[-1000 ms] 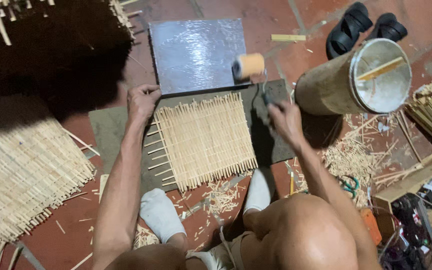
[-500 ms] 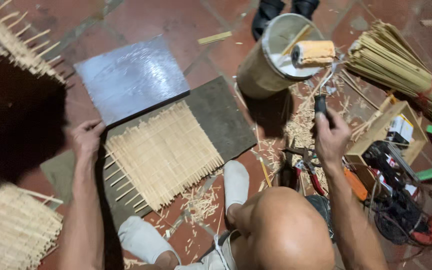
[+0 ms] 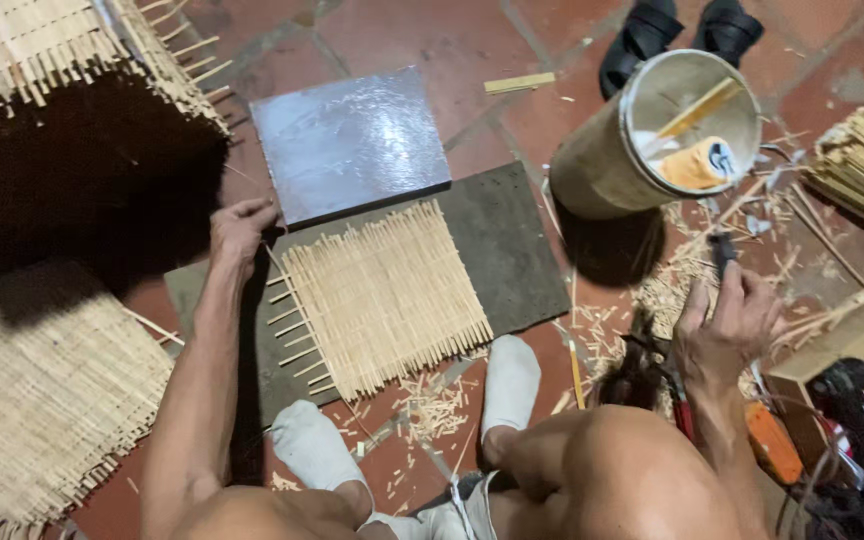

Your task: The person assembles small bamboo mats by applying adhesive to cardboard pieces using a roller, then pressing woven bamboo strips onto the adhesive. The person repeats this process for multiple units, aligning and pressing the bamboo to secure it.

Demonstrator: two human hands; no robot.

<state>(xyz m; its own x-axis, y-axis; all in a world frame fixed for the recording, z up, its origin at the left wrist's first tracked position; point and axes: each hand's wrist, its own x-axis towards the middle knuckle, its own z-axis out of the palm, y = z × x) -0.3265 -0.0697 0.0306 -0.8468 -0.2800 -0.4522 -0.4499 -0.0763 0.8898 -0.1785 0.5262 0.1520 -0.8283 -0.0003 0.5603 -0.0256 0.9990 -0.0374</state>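
Far left, stacks of woven mats (image 3: pixel 37 400) lie piled on the tiled floor (image 3: pixel 432 40), parked out of the working area. The left hand (image 3: pixel 240 232) presses down on the corner of the small woven mat (image 3: pixel 382 298), fingers spread flat, apparently pinning it against the dark board (image 3: pixel 512 250) so it can't slide. A shiny grey slab (image 3: pixel 352 140) sits just behind. Both socked feet (image 3: pixel 512 380) brace at the board's near edge. Right of that, a tilted metal bucket (image 3: pixel 617 160) holds a paint roller (image 3: pixel 697 165), mouth angled toward the person for easy reach. The right hand (image 3: pixel 727 320) has its grip curled around a dark handle (image 3: pixel 724 250) near the bucket.
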